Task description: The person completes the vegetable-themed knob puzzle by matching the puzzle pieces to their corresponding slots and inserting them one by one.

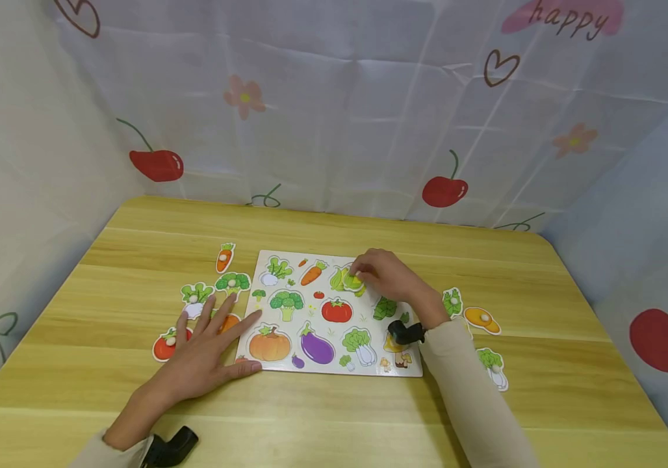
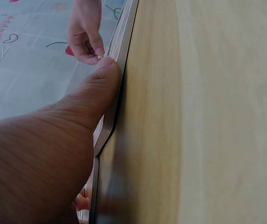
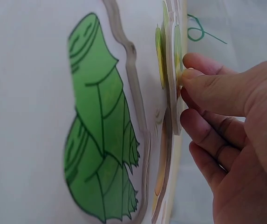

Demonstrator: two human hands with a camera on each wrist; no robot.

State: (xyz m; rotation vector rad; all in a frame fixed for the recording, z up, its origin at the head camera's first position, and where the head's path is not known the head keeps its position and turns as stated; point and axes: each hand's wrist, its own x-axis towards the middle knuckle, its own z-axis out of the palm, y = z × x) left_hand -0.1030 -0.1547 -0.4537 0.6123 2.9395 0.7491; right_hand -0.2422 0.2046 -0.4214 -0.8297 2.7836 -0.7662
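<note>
My right hand pinches a green-and-yellow corn puzzle piece between thumb and fingertips. In the right wrist view, the piece stands edge-on, close over the board, its knob mostly hidden by the thumb. Beneath it lies the white vegetable puzzle board, with pictures such as a tomato, broccoli, pumpkin and eggplant. My left hand lies spread at the board's left side. Its thumb rests on the near left corner and the index fingertip touches the left edge. An orange piece is partly covered by those fingers.
Left of the board lie knobbed pieces: a carrot, broccoli, a white radish and a tomato. On the right are a green piece, a yellow-orange one and a bok choy. A printed curtain stands behind the table.
</note>
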